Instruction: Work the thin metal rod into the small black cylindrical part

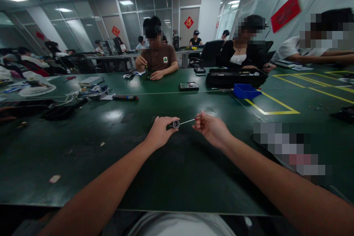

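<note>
My left hand (pixel 161 131) is closed on a small round metal part (pixel 176 124), pinching its rim between thumb and fingers. The part's hollow face is turned toward the right. In my right hand (pixel 211 129) is a thin screwdriver (pixel 188 121), held near its red end by the fingertips. Its pale shaft points left, and the tip meets or nearly meets the round part; I cannot tell whether it touches. Both hands are above the green table (pixel 166 177), close to the middle of the view.
A hard drive (pixel 188 86) lies beyond my hands. Farther right are a blue bin (pixel 246 91) and a black tray (pixel 236 78). A dark pen-like tool (pixel 125 97) and cables (pixel 72 96) lie left. A person (pixel 157 55) works across the table.
</note>
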`<state>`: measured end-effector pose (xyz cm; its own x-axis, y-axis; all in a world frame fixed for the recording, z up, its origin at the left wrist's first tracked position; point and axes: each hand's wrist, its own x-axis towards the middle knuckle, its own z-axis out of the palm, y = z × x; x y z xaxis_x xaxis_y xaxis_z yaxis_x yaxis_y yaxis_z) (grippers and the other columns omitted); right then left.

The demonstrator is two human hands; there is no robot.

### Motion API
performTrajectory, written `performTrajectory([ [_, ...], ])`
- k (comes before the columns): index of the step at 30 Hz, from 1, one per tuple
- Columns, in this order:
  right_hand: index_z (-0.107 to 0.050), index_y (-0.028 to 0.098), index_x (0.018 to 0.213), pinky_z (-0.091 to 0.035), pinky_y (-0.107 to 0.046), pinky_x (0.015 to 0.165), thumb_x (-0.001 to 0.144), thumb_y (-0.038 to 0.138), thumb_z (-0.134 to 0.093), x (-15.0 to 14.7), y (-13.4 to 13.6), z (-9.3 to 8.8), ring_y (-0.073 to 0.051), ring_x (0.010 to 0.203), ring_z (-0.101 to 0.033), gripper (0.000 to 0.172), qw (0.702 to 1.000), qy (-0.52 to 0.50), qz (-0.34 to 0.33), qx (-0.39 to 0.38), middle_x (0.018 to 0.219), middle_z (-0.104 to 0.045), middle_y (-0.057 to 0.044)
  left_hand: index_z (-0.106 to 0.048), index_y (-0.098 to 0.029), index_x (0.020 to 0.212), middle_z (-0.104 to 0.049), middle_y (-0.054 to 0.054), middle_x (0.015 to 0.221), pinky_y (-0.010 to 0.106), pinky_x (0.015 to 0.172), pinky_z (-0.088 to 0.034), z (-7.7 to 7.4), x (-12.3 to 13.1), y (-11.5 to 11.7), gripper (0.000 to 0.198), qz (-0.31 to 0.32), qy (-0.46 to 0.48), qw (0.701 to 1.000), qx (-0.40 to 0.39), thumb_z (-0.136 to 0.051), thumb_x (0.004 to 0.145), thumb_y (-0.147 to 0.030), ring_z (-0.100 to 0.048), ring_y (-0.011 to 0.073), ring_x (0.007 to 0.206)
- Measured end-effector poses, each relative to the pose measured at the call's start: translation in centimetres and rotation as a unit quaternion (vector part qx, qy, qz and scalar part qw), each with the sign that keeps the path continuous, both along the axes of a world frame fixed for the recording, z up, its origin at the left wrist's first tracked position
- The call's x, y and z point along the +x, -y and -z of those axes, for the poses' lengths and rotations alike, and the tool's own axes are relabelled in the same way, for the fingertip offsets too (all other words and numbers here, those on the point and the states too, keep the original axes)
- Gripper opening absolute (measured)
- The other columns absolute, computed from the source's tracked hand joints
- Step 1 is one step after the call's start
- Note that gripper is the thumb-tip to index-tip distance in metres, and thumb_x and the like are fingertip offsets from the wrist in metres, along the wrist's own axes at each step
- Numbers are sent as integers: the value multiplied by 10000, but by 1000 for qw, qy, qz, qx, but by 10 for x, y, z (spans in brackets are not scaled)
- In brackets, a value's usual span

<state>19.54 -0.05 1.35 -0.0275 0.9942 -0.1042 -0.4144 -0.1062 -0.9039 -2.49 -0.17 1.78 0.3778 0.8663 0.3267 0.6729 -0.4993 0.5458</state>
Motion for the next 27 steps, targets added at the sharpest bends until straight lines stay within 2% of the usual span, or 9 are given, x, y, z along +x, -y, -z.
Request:
performTrajectory([
  [2, -645, 212, 774, -550, -365, 734, 832, 451, -709, 0, -1, 2, -144, 592, -549, 254, 1000, 3, 16, 19, 659, -600, 5, -676, -270, 1219, -721, 41, 1209, 533, 1102, -344, 0, 0, 0, 346, 2, -2, 1000, -4, -698, 878, -215, -623, 262, 1144],
  [4, -650, 216, 817, -538, -349, 719, 825, 476, -716, -1, 0, 4, -155, 649, -586, 268, 995, 43, 50, 74, 724, -639, -8, -673, -267, 1225, -721, 40, 1208, 537, 1110, -335, 0, 0, 1, 349, 3, -3, 1000, -12, -698, 880, -224, -623, 260, 1138],
  [7, -641, 217, 865, -518, -341, 693, 858, 510, -663, -3, 2, 5, -168, 699, -614, 294, 976, 130, 86, 151, 788, -665, -23, -665, -265, 1242, -722, 41, 1204, 538, 1112, -334, 1, 2, 1, 363, 2, -2, 1000, -14, -701, 881, -248, -625, 261, 1127],
  [11, -629, 210, 904, -510, -348, 686, 919, 483, -576, -4, 6, 3, -177, 709, -624, 279, 947, 225, 92, 208, 800, -667, -32, -662, -265, 1243, -726, 38, 1191, 533, 1100, -344, 2, 2, 1, 371, 5, 3, 1000, -11, -711, 875, -256, -629, 261, 1106],
  [17, -660, 201, 927, -507, -331, 672, 946, 465, -546, -2, 16, -9, -179, 693, -643, 288, 914, 311, 81, 247, 772, -700, -40, -665, -273, 1239, -728, 31, 1167, 537, 1106, -329, 3, 1, 1, 377, -8, -1, 1000, -7, -721, 867, -253, -629, 262, 1091],
  [23, -704, 195, 802, -409, -296, 548, 888, 513, -624, -2, 25, -20, -162, 545, -577, 339, 875, 422, 101, 216, 594, -636, -5, -668, -283, 1245, -727, 39, 1160, 600, 1140, -256, 3, 1, 1, 383, -22, -24, 999, -1, -726, 867, -266, -616, 273, 1111],
  [27, -673, 203, 928, -430, -295, 592, 933, 397, -552, -3, 25, -15, -172, 639, -610, 229, 858, 431, 82, 266, 744, -684, -25, -676, -277, 1226, -726, 40, 1165, 602, 1134, -263, 5, 1, 0, 367, -17, -30, 999, 2, -727, 864, -245, -612, 272, 1119],
])
